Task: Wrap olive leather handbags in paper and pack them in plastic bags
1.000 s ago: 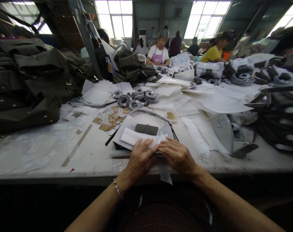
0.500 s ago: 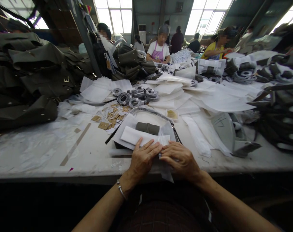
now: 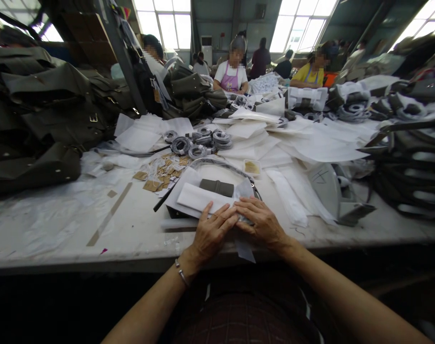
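In front of me at the table edge lies a dark olive bag (image 3: pixel 217 187), partly covered by white wrapping sheets. A folded strip of white foam sheet (image 3: pixel 191 196) lies across it. My left hand (image 3: pixel 213 229) rests on the strip's near edge with fingers stretched out. Beside it, my right hand (image 3: pixel 258 219) lies flat with extended fingers on the strip's right end and some thin wrap (image 3: pixel 242 187). The fingertips of both hands meet. A wrapped strap (image 3: pixel 221 163) arches behind the bag. A translucent sheet end (image 3: pixel 245 252) hangs below my hands.
Brown tags (image 3: pixel 156 179) and coiled wrapped straps (image 3: pixel 198 145) lie behind the bag. A small tub (image 3: pixel 252 167) stands nearby. Dark bags are piled at left (image 3: pixel 56 119) and right (image 3: pixel 411 167). White sheets (image 3: pixel 310 143) cover the table's far part. Several people sit or stand beyond.
My right hand has flattened and shifted slightly up and left over the wrap. My left hand stays nearly in place. The whole view has shifted a little.
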### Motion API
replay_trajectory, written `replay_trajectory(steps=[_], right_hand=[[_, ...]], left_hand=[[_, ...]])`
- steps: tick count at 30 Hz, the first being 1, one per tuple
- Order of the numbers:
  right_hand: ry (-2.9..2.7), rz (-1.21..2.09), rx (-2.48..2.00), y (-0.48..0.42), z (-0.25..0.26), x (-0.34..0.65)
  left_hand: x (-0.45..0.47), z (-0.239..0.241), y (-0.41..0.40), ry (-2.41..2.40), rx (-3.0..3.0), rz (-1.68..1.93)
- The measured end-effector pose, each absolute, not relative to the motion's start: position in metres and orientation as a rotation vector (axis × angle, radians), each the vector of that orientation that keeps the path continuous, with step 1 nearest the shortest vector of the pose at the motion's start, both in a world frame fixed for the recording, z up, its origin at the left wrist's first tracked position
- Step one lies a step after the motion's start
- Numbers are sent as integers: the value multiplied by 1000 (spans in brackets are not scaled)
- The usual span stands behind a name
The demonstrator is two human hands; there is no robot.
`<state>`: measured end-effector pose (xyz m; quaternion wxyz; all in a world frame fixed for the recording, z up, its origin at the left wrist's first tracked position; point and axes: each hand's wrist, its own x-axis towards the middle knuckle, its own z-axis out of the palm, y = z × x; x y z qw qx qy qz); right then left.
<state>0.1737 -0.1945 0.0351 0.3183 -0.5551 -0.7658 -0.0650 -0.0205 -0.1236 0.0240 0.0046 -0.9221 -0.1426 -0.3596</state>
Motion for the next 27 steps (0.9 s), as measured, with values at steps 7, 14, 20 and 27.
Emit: replay_trajectory(steps=[7,14,20,27], right_hand=[[-1988,-126,-1351,-209,57,185],[-2258,0,-1290,-276,57,177],[-2083,-206,-1440,-263,19,158],[-1903,-180,-1481,-255,15,152]], left_hand=[[-20,23,-123,-421,-2939,-1162],[-22,20,-122,-422,-3004,-1150],[-23,21,-122,-423,-2982,-1074],[-22,22,-121,-435,-2983,-1089]])
